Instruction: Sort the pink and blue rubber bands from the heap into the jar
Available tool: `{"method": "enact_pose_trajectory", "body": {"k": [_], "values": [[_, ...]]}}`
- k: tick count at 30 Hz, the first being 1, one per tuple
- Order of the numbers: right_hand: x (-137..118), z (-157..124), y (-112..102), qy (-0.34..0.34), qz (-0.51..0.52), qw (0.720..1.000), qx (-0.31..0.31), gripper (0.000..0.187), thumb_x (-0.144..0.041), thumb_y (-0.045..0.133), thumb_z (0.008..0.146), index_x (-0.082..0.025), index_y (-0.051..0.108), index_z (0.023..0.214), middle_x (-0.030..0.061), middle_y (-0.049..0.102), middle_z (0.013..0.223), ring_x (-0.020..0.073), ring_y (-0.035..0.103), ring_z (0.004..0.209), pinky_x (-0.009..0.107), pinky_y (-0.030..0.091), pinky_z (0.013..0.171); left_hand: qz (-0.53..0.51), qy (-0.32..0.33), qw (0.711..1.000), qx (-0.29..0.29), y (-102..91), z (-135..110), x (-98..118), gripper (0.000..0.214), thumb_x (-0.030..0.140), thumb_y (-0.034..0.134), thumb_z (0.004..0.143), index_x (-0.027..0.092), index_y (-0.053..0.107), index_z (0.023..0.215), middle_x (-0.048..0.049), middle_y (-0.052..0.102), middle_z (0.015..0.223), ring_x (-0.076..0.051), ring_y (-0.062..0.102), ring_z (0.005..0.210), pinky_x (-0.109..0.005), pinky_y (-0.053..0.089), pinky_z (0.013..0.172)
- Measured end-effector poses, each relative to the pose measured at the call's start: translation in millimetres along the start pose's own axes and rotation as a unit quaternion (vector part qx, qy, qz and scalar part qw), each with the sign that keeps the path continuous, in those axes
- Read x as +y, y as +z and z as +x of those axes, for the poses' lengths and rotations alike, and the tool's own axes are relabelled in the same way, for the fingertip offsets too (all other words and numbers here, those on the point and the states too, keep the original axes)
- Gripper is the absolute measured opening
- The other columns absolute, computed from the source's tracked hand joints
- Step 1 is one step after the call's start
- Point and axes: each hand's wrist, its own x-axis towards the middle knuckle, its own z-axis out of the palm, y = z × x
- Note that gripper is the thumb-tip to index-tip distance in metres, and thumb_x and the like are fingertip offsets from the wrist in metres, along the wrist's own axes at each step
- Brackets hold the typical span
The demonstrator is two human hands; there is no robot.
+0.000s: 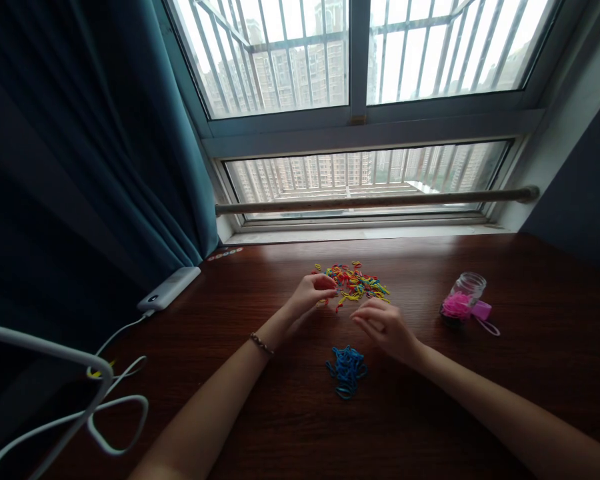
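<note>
A heap of small mixed-colour rubber bands (356, 281), red, yellow, green and blue, lies on the dark wooden table (280, 413) near the window. My left hand (314, 293) rests at the heap's left edge with its fingers curled in a pinch over the bands; what it pinches is too small to name. My right hand (386, 325) hovers just right of and below the heap, fingers bent together, nothing clearly in them. A separate pile of blue bands (347, 370) lies nearer me, between my forearms. A bracelet (261, 344) circles my left wrist.
A small glass jar (464, 299) holding pink bands lies at the right with a pink lid and loop beside it. A white power bank (170, 288) with a cable sits at the left by a teal curtain (80, 147). A white frame (55, 400) crosses the lower left.
</note>
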Motion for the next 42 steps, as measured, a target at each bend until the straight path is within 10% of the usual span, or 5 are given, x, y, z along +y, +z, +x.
{"method": "enact_pose_trajectory", "body": {"k": [12,17,23,31,42], "values": [[64.6,-0.6,-9.0,0.096,-0.171,0.980,-0.027,0.008,-0.026,0.057,0.074,-0.023,0.064,0.071,0.0034,0.061,0.084,0.0199,0.046,0.082,0.033,0.042,0.074,0.073,-0.037,0.918,-0.388,27.1,-27.8,44.3,0.025,0.034,0.071,0.059,0.014,0.065,0.072,-0.0010,0.062,0.067,-0.011,0.056,0.061,-0.017,0.041,0.052],[61.1,0.7,-7.2,0.081,-0.187,0.979,-0.012,0.009,-0.022,0.050,0.078,-0.019,0.057,0.074,0.0069,0.058,0.080,0.0221,0.046,0.084,0.035,0.041,0.075,0.128,-0.004,0.937,-0.325,17.6,-17.2,36.7,0.029,0.040,0.061,0.070,0.012,0.065,0.072,-0.0023,0.061,0.063,-0.010,0.054,0.056,-0.017,0.040,0.050],[27.4,2.3,-2.2,0.094,-0.073,0.993,0.026,0.012,-0.023,0.044,0.082,-0.018,0.053,0.076,0.0027,0.056,0.068,0.0143,0.050,0.064,0.026,0.040,0.061,0.340,0.076,0.935,0.063,-24.5,5.1,-6.9,0.026,0.029,0.043,0.083,0.015,0.065,0.079,-0.0085,0.063,0.097,-0.020,0.054,0.094,-0.035,0.041,0.086],[-26.4,-4.0,8.5,-0.029,-0.003,0.987,-0.156,0.013,-0.026,0.051,0.080,-0.018,0.060,0.076,0.0023,0.057,0.068,0.0117,0.050,0.064,0.022,0.039,0.058,0.494,0.091,0.865,0.012,-26.9,4.4,-42.2,0.038,0.033,0.028,0.089,0.023,0.044,0.122,-0.0052,0.037,0.134,-0.021,0.017,0.130,-0.057,0.004,0.101],[-1.2,-1.5,9.6,0.031,-0.048,0.997,-0.049,0.024,-0.029,0.045,0.084,-0.018,0.060,0.068,0.0027,0.055,0.066,0.0126,0.050,0.064,0.023,0.039,0.060,0.478,0.060,0.877,-0.003,-21.6,7.0,-46.3,0.039,0.038,0.024,0.089,0.024,0.043,0.120,-0.0062,0.042,0.130,-0.020,0.022,0.128,-0.058,-0.001,0.101]]}}
